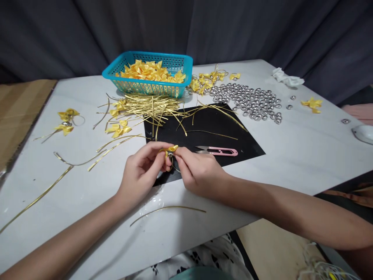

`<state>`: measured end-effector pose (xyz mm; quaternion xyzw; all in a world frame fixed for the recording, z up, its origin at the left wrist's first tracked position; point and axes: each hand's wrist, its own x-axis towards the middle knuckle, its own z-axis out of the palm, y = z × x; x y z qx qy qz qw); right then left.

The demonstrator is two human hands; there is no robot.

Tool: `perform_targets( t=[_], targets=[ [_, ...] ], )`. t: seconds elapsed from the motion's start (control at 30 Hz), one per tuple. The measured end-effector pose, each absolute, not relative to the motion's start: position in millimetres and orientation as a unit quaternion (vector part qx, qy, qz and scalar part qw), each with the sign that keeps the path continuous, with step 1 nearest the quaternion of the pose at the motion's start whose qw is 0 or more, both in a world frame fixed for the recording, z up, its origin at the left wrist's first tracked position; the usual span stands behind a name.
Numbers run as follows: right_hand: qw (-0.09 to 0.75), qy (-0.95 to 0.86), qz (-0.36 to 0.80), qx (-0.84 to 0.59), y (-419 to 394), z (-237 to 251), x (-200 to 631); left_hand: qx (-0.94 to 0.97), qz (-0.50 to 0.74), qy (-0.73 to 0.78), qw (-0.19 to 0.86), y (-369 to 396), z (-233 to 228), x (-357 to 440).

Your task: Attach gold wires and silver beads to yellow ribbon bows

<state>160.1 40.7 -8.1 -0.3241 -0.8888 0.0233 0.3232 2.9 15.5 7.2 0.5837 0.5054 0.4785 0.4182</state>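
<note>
Both hands meet over the near part of a black mat [186,136]. My left hand [145,163] is closed, pinching a yellow ribbon bow [173,148] that has a small silver bead at its middle. From the other side my right hand [201,167] also grips the bow's edge between thumb and forefinger. A thin loop of gold cord hangs below the bow, partly hidden by the fingers. Just behind my right hand lie pink-handled thread snips [221,151], blades pointing left.
A teal basket [116,76] of yellow bows stands at the back, with a pile of gold cords [151,105] before it. Many silver beads [253,101] spread to the right. Finished-looking bows [66,123] lie left. A loose cord [169,207] lies near the front edge.
</note>
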Motion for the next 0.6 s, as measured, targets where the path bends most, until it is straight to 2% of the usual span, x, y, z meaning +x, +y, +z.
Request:
perform_targets(
  t=[0.17, 0.27, 0.33, 0.5, 0.6],
  targets=[
    [0.367, -0.871, 0.025, -0.325, 32.1, -7.0, 153.0, 0.674, 0.488, 0.502, 0.236, 5.9, -1.2, 3.4],
    [0.420, -0.849, 0.021, -0.318, 29.3, -8.9, 150.7, 0.737, 0.513, 0.435, 0.071, 3.1, -6.7, 2.9],
    [0.455, -0.843, 0.025, -0.286, 29.1, -9.3, 151.4, 0.763, 0.516, 0.389, 0.010, 3.2, -6.4, 2.5],
    [0.484, -0.849, 0.038, -0.207, 30.4, -8.3, 156.9, 0.820, 0.476, 0.315, 0.034, 2.9, 2.9, 3.5],
    [0.494, -0.849, 0.037, -0.180, 29.0, -8.4, 158.3, 0.806, 0.505, 0.306, 0.044, -0.2, 1.4, 2.8]
  ],
)
